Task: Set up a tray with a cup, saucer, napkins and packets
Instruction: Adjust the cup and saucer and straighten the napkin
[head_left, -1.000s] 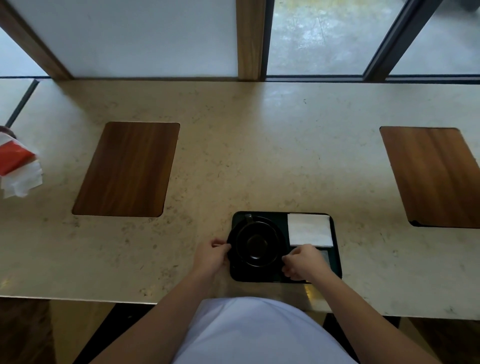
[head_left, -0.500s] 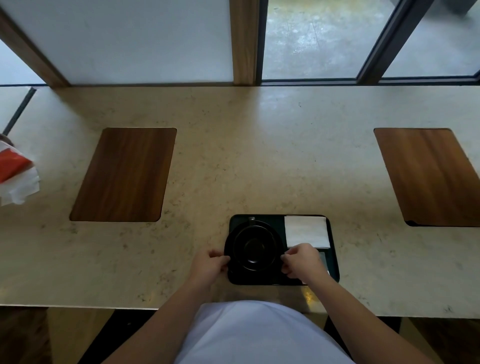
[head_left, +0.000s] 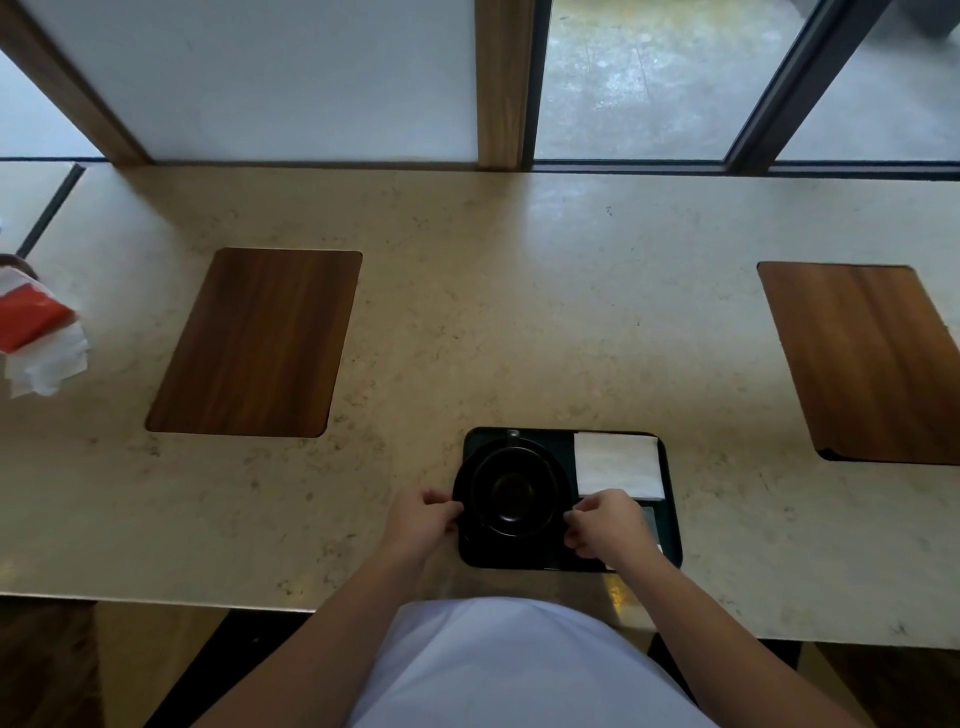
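Both hands remain on the saucer as before, the left hand and right hand pinching opposite rims, so the cup is still being positioned on the tray beside the napkin.

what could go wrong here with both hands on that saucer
1. The black cup sits loose on the saucer, which the left hand and right hand pinch only at opposite rims; a tilt could slide or tip the cup.
2. The white napkin lies right beside the saucer on the tray; a sideways shift might ruck it.
3. The tray sits close to the counter's near edge, so a tug toward the body could drag it off.
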